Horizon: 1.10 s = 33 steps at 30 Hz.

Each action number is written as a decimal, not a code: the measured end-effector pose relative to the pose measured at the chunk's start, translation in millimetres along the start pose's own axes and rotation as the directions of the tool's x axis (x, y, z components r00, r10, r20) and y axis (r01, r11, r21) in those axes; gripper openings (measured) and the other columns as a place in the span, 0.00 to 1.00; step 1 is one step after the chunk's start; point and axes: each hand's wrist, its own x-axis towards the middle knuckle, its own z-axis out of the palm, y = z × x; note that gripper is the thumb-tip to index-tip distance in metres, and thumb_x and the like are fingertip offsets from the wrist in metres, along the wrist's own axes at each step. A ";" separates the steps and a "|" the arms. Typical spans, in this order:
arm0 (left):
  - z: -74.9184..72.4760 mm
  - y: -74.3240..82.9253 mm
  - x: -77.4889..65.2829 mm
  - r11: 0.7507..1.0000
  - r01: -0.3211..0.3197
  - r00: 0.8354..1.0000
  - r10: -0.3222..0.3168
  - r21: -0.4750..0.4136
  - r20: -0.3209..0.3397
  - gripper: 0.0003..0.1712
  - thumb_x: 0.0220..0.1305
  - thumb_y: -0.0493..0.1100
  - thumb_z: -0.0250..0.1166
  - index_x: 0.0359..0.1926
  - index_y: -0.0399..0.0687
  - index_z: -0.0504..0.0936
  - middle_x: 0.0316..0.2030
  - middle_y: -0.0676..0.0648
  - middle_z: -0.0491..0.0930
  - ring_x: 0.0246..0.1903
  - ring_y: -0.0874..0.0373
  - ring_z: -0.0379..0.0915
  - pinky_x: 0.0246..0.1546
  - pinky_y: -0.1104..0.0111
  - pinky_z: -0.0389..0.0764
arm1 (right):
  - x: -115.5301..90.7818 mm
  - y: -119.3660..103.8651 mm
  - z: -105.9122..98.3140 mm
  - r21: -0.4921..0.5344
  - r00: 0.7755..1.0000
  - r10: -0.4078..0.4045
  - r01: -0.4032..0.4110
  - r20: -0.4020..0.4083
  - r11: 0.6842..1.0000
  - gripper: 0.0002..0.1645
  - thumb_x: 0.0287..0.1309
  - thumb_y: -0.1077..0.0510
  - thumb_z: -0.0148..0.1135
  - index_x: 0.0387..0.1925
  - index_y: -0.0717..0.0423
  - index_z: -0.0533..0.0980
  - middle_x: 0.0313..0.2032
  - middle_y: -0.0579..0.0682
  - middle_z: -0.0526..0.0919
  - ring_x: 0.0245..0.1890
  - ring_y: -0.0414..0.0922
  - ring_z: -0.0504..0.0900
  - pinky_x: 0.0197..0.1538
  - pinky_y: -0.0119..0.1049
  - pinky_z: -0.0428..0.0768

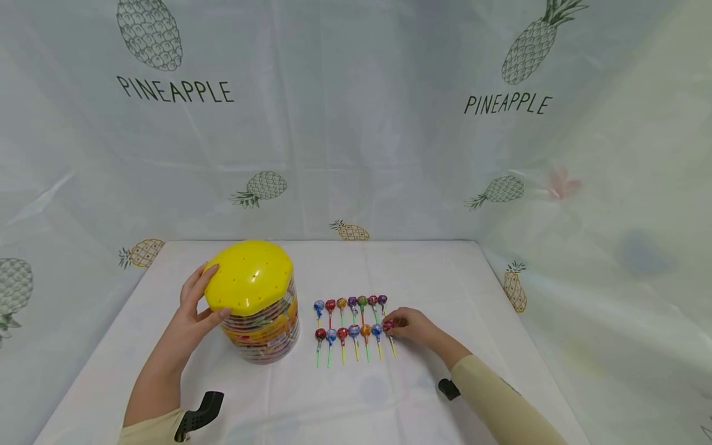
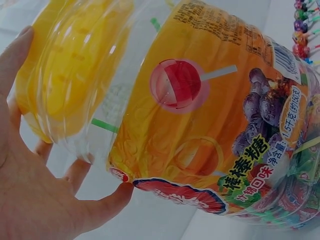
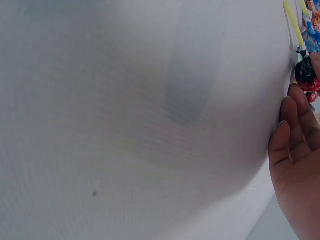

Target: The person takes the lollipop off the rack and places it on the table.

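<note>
A clear plastic jar (image 1: 266, 337) with a yellow lid (image 1: 250, 275) and an orange label showing lollipops stands on the left of the table. My left hand (image 1: 188, 324) holds it near the top, fingers over the lid's left edge and thumb at the front. Two rows of wrapped lollipops lie to the jar's right, a far row (image 1: 342, 304) and a near row (image 1: 342, 335). At the near row's right end, my right hand (image 1: 414, 327) pinches a lollipop (image 1: 392, 347) by its dark red head. In the right wrist view that lollipop (image 3: 306, 72) is partly cut off.
A white cloth covers the table (image 1: 311, 402). Behind and beside it hangs a pale curtain (image 1: 356, 123) printed with pineapples. Black wrist mounts (image 1: 201, 415) show by both sleeves.
</note>
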 end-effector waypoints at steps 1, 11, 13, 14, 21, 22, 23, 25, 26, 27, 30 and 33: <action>0.5 0.0 -0.1 1.000 -0.002 1.000 0.002 0.009 -0.003 0.47 0.66 0.34 0.62 0.77 0.63 0.49 0.75 0.47 0.28 0.71 0.33 0.30 0.57 0.26 0.51 | -0.1 -0.1 0.2 -0.005 1.000 -0.006 0.006 0.000 1.000 0.13 0.57 0.58 0.70 0.45 0.51 0.83 0.31 0.42 0.76 0.31 0.42 0.72 0.33 0.35 0.74; 3.3 1.2 -0.2 0.995 -0.004 0.999 0.009 0.104 -0.044 0.55 0.63 0.36 0.66 0.78 0.64 0.39 0.75 0.41 0.33 0.69 0.29 0.37 0.56 0.28 0.55 | -3.0 1.1 1.8 -0.013 0.999 -0.043 0.043 -0.022 0.999 0.15 0.56 0.59 0.71 0.46 0.54 0.83 0.33 0.43 0.75 0.31 0.40 0.71 0.32 0.32 0.74; 2.2 2.0 -0.8 0.993 0.017 0.999 -0.012 0.115 -0.050 0.58 0.62 0.36 0.67 0.78 0.65 0.36 0.75 0.41 0.34 0.69 0.28 0.39 0.57 0.30 0.56 | -3.2 1.7 1.6 -0.017 0.999 -0.045 0.045 -0.022 0.999 0.15 0.56 0.59 0.71 0.47 0.53 0.83 0.34 0.43 0.74 0.31 0.40 0.71 0.32 0.32 0.74; 1.5 2.6 -1.0 0.992 0.028 0.999 -0.022 0.123 -0.050 0.59 0.62 0.37 0.68 0.78 0.65 0.35 0.76 0.41 0.34 0.69 0.28 0.40 0.58 0.31 0.56 | -3.1 1.9 1.3 -0.021 0.999 -0.043 0.042 -0.023 0.999 0.15 0.56 0.59 0.71 0.47 0.53 0.83 0.34 0.43 0.74 0.31 0.40 0.71 0.33 0.32 0.74; -8.1 4.9 2.1 0.987 0.011 1.000 -0.007 0.160 -0.023 0.61 0.58 0.36 0.71 0.78 0.62 0.36 0.76 0.39 0.37 0.69 0.27 0.41 0.58 0.31 0.56 | -2.2 1.7 0.1 -0.016 0.999 -0.002 0.001 -0.036 1.000 0.15 0.55 0.61 0.71 0.46 0.52 0.84 0.34 0.42 0.76 0.31 0.40 0.72 0.33 0.33 0.75; -9.4 4.7 2.8 0.987 0.000 1.000 0.002 0.163 -0.017 0.61 0.58 0.35 0.71 0.78 0.61 0.37 0.75 0.38 0.38 0.68 0.27 0.41 0.58 0.30 0.55 | -2.2 1.9 0.3 -0.014 0.999 -0.001 0.001 -0.036 1.000 0.14 0.55 0.61 0.71 0.45 0.52 0.84 0.34 0.41 0.77 0.31 0.40 0.72 0.32 0.32 0.75; -10.3 4.7 3.4 0.986 -0.008 1.000 0.011 0.166 -0.013 0.60 0.58 0.35 0.71 0.78 0.60 0.39 0.75 0.38 0.39 0.68 0.26 0.41 0.57 0.29 0.55 | -2.0 1.9 0.5 -0.011 0.999 -0.003 0.002 -0.036 1.000 0.14 0.55 0.62 0.71 0.45 0.52 0.84 0.33 0.41 0.77 0.31 0.40 0.72 0.32 0.32 0.74; -11.5 4.0 4.0 0.985 -0.026 1.000 0.027 0.169 -0.003 0.59 0.58 0.34 0.70 0.78 0.58 0.41 0.75 0.37 0.40 0.67 0.25 0.42 0.56 0.28 0.55 | -2.1 1.9 1.0 -0.006 0.999 -0.014 0.014 -0.036 1.000 0.12 0.56 0.62 0.70 0.44 0.52 0.84 0.33 0.41 0.77 0.31 0.40 0.72 0.31 0.32 0.74; -11.9 3.5 4.3 0.986 -0.037 0.999 0.038 0.165 0.002 0.58 0.57 0.32 0.70 0.78 0.57 0.42 0.74 0.37 0.41 0.67 0.25 0.42 0.56 0.28 0.55 | -2.0 1.9 1.3 0.002 0.999 -0.020 0.020 -0.037 1.000 0.12 0.56 0.61 0.70 0.44 0.52 0.84 0.33 0.41 0.77 0.30 0.40 0.72 0.31 0.32 0.74; -12.0 3.1 4.4 0.985 -0.043 0.999 0.043 0.166 0.004 0.58 0.57 0.32 0.70 0.78 0.56 0.42 0.74 0.37 0.41 0.67 0.25 0.43 0.56 0.27 0.55 | -2.0 1.5 1.8 0.008 0.999 -0.026 0.026 -0.038 1.000 0.12 0.56 0.62 0.70 0.44 0.51 0.84 0.33 0.41 0.77 0.30 0.40 0.72 0.31 0.32 0.74; -11.5 2.0 4.6 0.985 -0.043 0.999 0.044 0.168 0.001 0.58 0.57 0.32 0.70 0.78 0.55 0.42 0.75 0.37 0.41 0.66 0.24 0.43 0.55 0.27 0.56 | -1.9 0.2 2.9 0.025 0.998 -0.048 0.049 -0.040 0.998 0.12 0.57 0.62 0.69 0.44 0.52 0.84 0.33 0.41 0.77 0.30 0.41 0.72 0.30 0.32 0.74; -10.9 1.3 4.9 0.985 -0.041 0.999 0.042 0.169 -0.006 0.58 0.57 0.31 0.70 0.78 0.55 0.43 0.75 0.37 0.41 0.66 0.24 0.44 0.55 0.27 0.56 | -1.6 -0.8 3.4 0.029 0.998 -0.060 0.061 -0.033 0.998 0.13 0.57 0.62 0.69 0.45 0.52 0.83 0.34 0.42 0.77 0.31 0.41 0.73 0.30 0.32 0.75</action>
